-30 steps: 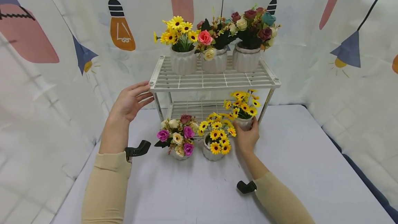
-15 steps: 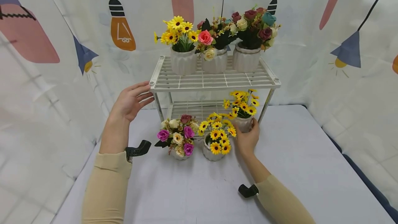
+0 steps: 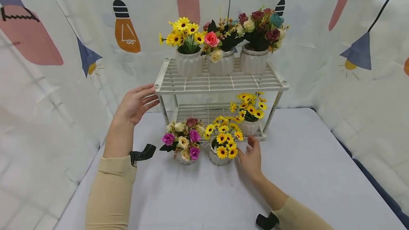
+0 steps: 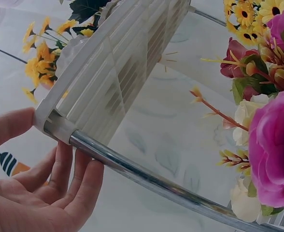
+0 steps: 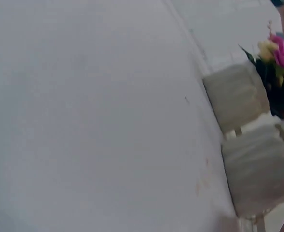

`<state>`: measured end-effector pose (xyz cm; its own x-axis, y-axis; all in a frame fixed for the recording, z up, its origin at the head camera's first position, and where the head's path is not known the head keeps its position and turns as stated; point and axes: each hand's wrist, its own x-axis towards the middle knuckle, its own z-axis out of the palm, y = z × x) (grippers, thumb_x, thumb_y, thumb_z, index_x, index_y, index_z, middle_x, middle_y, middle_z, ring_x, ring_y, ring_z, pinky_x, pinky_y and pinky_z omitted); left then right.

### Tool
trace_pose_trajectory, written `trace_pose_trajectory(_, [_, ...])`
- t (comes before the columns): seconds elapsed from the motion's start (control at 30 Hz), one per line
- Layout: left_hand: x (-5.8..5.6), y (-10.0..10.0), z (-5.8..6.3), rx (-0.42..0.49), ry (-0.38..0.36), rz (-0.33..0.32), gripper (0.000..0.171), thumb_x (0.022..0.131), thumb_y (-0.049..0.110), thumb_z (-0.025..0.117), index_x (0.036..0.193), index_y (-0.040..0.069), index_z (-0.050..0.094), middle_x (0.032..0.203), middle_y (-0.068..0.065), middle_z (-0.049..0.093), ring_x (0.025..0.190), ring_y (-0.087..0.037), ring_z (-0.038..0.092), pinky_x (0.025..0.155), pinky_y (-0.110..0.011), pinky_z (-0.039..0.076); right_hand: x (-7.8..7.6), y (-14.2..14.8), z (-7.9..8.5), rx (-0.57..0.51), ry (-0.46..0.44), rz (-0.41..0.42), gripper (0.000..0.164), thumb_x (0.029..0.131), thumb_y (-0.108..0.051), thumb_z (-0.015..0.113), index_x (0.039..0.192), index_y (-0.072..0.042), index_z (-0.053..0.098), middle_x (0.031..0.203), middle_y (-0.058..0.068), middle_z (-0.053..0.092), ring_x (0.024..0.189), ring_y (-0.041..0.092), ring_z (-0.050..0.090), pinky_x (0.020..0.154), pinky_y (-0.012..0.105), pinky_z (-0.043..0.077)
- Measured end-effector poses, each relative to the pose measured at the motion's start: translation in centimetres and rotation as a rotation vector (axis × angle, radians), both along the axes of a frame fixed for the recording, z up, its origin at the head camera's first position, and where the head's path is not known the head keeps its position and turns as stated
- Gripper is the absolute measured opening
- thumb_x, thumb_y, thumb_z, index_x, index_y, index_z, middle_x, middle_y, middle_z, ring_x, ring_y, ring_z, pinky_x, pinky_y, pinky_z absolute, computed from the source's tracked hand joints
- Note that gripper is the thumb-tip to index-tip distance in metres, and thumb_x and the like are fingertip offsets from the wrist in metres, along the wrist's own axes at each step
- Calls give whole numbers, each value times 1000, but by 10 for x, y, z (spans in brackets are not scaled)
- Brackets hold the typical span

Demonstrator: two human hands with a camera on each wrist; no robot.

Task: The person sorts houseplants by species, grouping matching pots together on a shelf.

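Note:
In the head view my left hand (image 3: pixel 135 105) touches the front left corner of a white wire rack (image 3: pixel 220 89), its fingertips against the corner and the metal leg (image 4: pixel 147 176) below. My right hand (image 3: pixel 251 159) holds nothing. It lies beside a pot of yellow daisies (image 3: pixel 222 144) on the table, the thumb near that pot. Another yellow daisy pot (image 3: pixel 250 125) stands upright on the lower shelf at the right, just beyond the fingertips. A pot of purple and cream roses (image 3: pixel 184 143) is on the table to the left.
Three pots stand on the top shelf: yellow daisies (image 3: pixel 189 61), a coral rose bunch (image 3: pixel 221 61) and mixed roses (image 3: pixel 254 59). A white cloth covers the table (image 3: pixel 198 194). Behind hangs a curtain (image 3: pixel 306 63) printed with lamps.
My right hand has let go of the yellow daisy pot on the lower shelf and drawn back toward me. The pot stays at the shelf's right end. My left hand keeps its place.

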<state>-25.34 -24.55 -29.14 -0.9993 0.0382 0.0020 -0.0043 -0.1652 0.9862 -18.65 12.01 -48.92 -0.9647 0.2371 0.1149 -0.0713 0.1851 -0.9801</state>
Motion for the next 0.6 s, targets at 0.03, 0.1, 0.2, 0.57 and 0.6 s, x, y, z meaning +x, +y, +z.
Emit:
trace_pose_trajectory(0.03, [0, 0, -1, 1, 0, 0, 67, 101, 26, 70, 155, 0, 40, 123, -2, 63, 115, -20, 59, 113, -40, 40, 4, -2, 1, -10, -11, 18, 67, 94, 4, 68, 149, 7, 31, 151, 27, 34, 143, 42, 31, 118, 54, 29])
trace_pose_trajectory(0.1, [-2, 0, -3, 3, 4, 2, 67, 101, 26, 69, 155, -1, 40, 122, -2, 63, 115, -19, 59, 110, -37, 44, 11, -5, 1, -29, -24, 48, 68, 93, 5, 69, 149, 7, 31, 152, 27, 34, 144, 43, 31, 118, 55, 29])
trace_pose_trajectory(0.2, [-3, -1, -3, 2, 15, 10, 67, 101, 26, 70, 155, -1, 41, 121, -1, 65, 113, -19, 61, 101, -31, 50, 21, -14, 3, -59, -38, 84, 70, 91, 7, 69, 149, 7, 31, 151, 27, 34, 144, 43, 32, 118, 56, 28])
trace_pose_trajectory(0.57, [-2, 0, -2, 12, 9, 15, 65, 100, 25, 72, 152, -1, 44, 121, -1, 67, 114, -20, 62, 105, -34, 49, 38, -43, -10, -154, 1, 122, 87, 89, -10, 83, 153, -1, 25, 157, 18, 30, 147, 39, 29, 119, 57, 27])
trace_pose_trajectory(0.6, [-1, 0, -2, 7, 7, 15, 65, 100, 26, 72, 152, -1, 44, 122, -2, 66, 114, -20, 61, 106, -35, 47, 37, -45, -12, -159, 12, 119, 88, 88, -10, 83, 153, -1, 25, 157, 18, 31, 147, 40, 29, 119, 58, 27])
